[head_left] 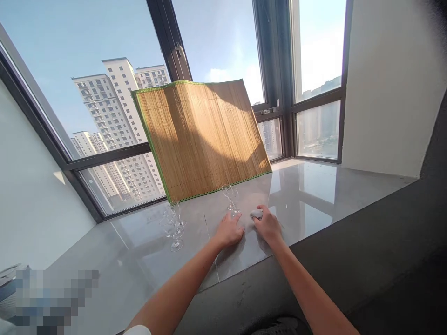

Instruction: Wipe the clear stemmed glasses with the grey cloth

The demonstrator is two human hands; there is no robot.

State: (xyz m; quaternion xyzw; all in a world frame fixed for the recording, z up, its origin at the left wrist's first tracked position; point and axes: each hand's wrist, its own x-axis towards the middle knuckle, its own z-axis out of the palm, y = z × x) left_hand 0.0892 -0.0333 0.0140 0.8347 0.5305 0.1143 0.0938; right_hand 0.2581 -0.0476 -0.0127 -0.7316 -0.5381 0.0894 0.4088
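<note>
My right hand [269, 227] is closed around a small whitish-grey wad that looks like a cloth [256, 214], held low at the sill's surface. To its left, my left hand [229, 231] rests with fingers and thumb apart. Its fingertips are at the foot of a clear stemmed glass [235, 197]; I cannot tell whether they touch it. Just behind stands another stemmed glass [226, 189]. Farther left, several more clear stemmed glasses [177, 242] are grouped close together, upright.
A glossy grey tiled sill [300, 200] carries everything, its front edge close below my hands. A bamboo mat [206, 139] with green edging leans upright against the dark-framed window behind the glasses. A white wall [387, 93] borders the right end.
</note>
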